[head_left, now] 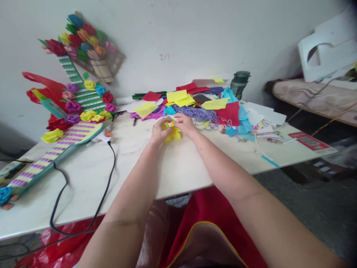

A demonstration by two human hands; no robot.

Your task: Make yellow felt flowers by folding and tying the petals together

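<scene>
Both my hands meet over a small yellow folded-paper flower (173, 134) on the white table (83, 178). My left hand (158, 132) pinches its left side with curled fingers. My right hand (186, 124) pinches the top right of the same yellow flower. The flower rests just above the tabletop, its petals sticking out below my fingers.
A heap of coloured paper sheets (192, 100) and purple cord (195, 113) lies behind my hands. Striped boards with paper roses (78, 96) stand at left. A glue gun (107, 132) with a black cable (83, 208) trails to the front edge. A dark bottle (240, 82) stands at the back.
</scene>
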